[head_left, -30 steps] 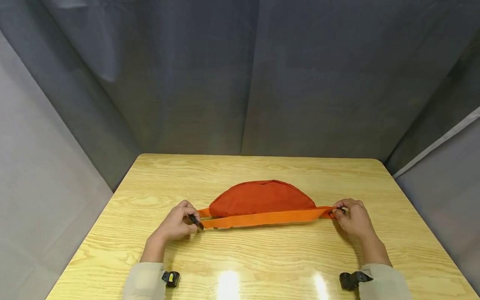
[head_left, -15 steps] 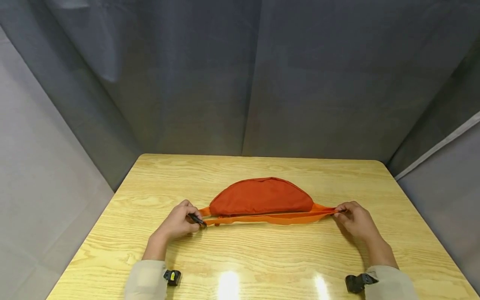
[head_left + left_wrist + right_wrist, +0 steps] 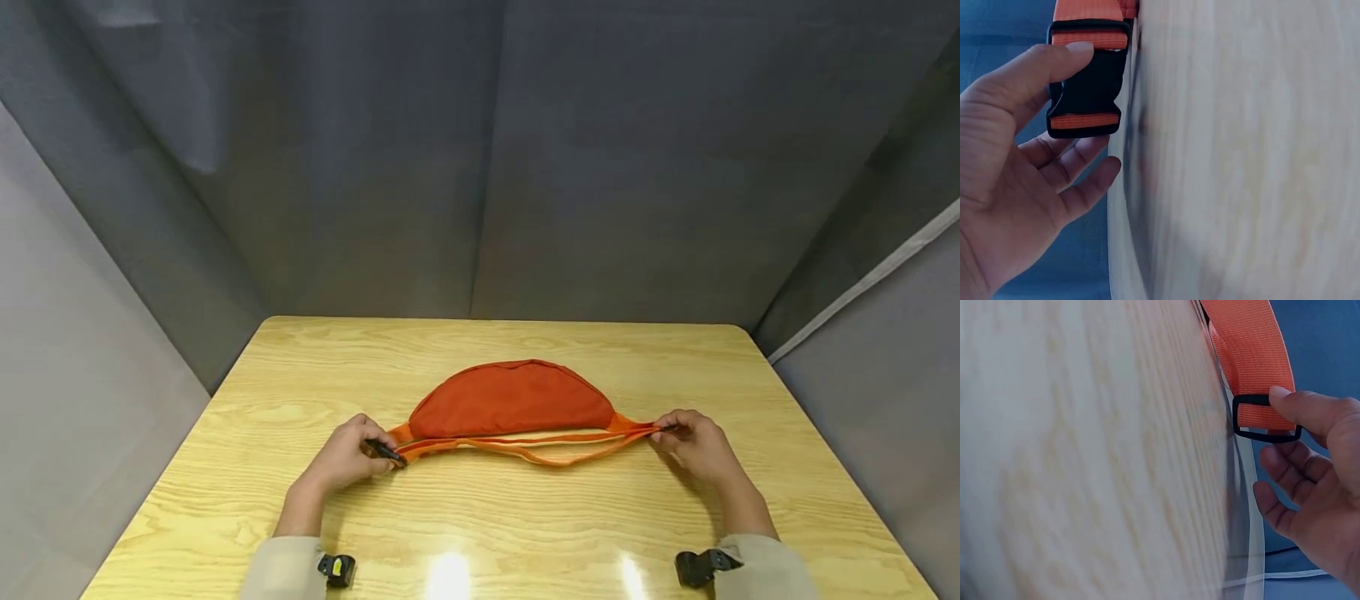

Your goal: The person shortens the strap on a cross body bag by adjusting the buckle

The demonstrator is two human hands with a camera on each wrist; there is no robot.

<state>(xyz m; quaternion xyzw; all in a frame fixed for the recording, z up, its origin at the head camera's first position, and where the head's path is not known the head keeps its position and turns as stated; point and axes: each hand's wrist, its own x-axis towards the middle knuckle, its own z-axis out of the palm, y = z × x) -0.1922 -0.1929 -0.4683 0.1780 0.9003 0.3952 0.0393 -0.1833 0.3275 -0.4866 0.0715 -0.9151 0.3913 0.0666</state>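
Observation:
A red-orange waist bag (image 3: pixel 513 400) with a curved top lies at mid-table, its orange strap (image 3: pixel 558 461) running in loose curves along the near side. At the bag's left end my left hand (image 3: pixel 348 452) pinches the black side-release buckle (image 3: pixel 1088 81); in the left wrist view its two halves are joined, with the thumb on its face and the lower fingers spread. On the right, my right hand (image 3: pixel 697 446) pinches a black rectangular strap slider (image 3: pixel 1266 434) between thumb and forefinger. Orange webbing (image 3: pixel 1254 350) passes through that slider.
The wood-grain table (image 3: pixel 487 533) has rounded far corners. A dark grey curtain (image 3: pixel 375 167) hangs behind it, with lighter grey panels (image 3: pixel 67 375) at the sides. A black wrist camera (image 3: pixel 337 570) sits at the left sleeve, and another camera (image 3: pixel 697 568) at the right.
The strap between my hands has gone from taut and flat to slack, now bowing toward me in separate strands. Both hands keep their pinch. The whole view has shifted slightly.

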